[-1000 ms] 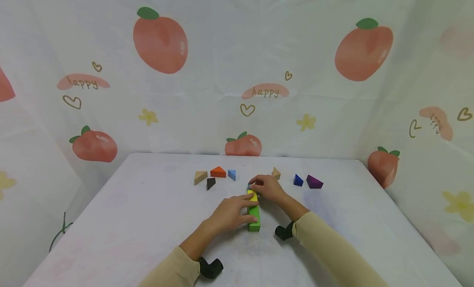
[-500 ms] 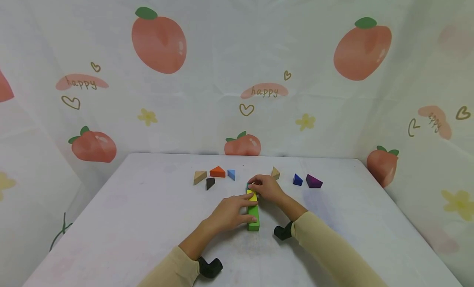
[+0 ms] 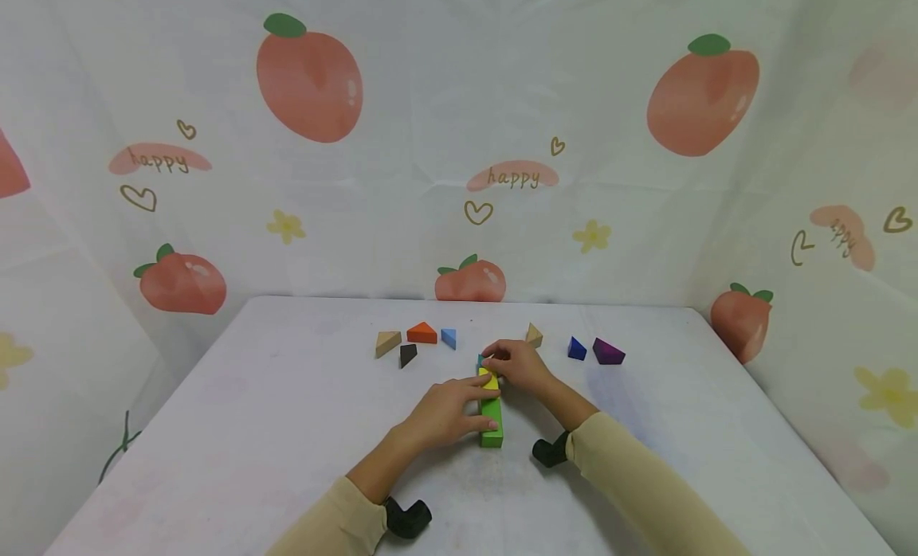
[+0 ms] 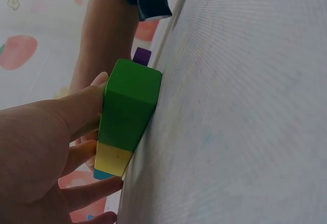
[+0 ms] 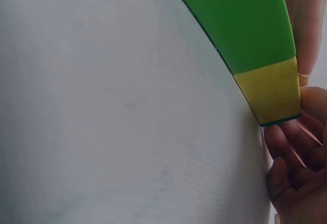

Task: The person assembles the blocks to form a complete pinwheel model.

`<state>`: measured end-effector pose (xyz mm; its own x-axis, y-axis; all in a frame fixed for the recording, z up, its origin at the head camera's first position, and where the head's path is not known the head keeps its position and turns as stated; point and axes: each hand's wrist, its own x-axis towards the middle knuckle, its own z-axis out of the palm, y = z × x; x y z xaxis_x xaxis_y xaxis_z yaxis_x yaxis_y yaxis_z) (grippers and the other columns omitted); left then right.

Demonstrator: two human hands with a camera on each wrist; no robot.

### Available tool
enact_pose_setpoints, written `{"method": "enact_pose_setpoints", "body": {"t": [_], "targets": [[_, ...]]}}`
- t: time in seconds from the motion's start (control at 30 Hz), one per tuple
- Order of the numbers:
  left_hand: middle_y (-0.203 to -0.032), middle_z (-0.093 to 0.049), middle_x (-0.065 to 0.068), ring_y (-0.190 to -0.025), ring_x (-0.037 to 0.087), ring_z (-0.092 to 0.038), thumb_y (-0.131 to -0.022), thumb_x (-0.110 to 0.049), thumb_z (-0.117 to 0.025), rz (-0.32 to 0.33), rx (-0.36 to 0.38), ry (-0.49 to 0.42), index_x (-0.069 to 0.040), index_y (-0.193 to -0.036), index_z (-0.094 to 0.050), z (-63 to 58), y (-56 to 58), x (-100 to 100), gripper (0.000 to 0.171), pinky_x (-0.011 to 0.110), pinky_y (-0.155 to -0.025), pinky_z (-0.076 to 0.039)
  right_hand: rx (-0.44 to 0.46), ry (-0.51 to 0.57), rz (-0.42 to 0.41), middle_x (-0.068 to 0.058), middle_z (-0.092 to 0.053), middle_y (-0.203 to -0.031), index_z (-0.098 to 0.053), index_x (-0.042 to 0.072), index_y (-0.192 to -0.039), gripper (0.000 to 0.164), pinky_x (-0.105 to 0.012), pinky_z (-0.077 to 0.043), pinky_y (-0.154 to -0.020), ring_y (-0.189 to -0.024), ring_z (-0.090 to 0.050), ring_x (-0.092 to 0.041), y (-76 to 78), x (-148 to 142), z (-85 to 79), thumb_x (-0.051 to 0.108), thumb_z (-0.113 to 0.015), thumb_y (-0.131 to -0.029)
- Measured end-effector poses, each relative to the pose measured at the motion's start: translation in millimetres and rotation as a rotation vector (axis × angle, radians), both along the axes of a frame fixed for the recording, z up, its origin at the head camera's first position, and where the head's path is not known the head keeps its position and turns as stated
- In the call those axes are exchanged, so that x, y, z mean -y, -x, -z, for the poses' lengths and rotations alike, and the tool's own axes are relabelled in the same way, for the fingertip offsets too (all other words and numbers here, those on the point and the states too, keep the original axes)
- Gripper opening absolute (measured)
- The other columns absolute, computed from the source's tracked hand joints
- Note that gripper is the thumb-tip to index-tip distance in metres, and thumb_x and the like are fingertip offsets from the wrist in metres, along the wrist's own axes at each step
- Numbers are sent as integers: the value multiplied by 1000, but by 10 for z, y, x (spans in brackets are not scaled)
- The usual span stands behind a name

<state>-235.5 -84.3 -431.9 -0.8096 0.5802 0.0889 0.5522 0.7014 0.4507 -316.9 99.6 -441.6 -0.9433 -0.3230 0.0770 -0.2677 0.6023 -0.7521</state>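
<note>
A green block, a yellow block and a teal block lie end to end in a row at the middle of the table. My left hand reaches over the row from the left, its thumb on the green block and extended fingers resting across the yellow one. At the far end, my right hand pinches the teal block between thumb and fingers, hiding most of it. The right wrist view shows the fingers of the right hand bent around that end, with only a thin teal edge visible.
Behind the row to the left lie a wooden-coloured block, an orange triangle, a black block and a light blue triangle. To the right are another wooden-coloured piece, a dark blue block and a purple block.
</note>
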Motion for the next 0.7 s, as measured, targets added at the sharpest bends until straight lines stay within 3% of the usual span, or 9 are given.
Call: {"method": "enact_pose_setpoints", "body": {"t": [0.7], "targets": [[-147,-46,-2,-132,23,-46,-87,-44,-70,0,-5,0,-21,-134,-62,-10,-8,-6,53,49,-98,-43,26,15,12,2,-66,-88,-72,9,-105,17,-28,-48,-70,-78,-54,-16,-48,-71,19,20,-69,-92]]}}
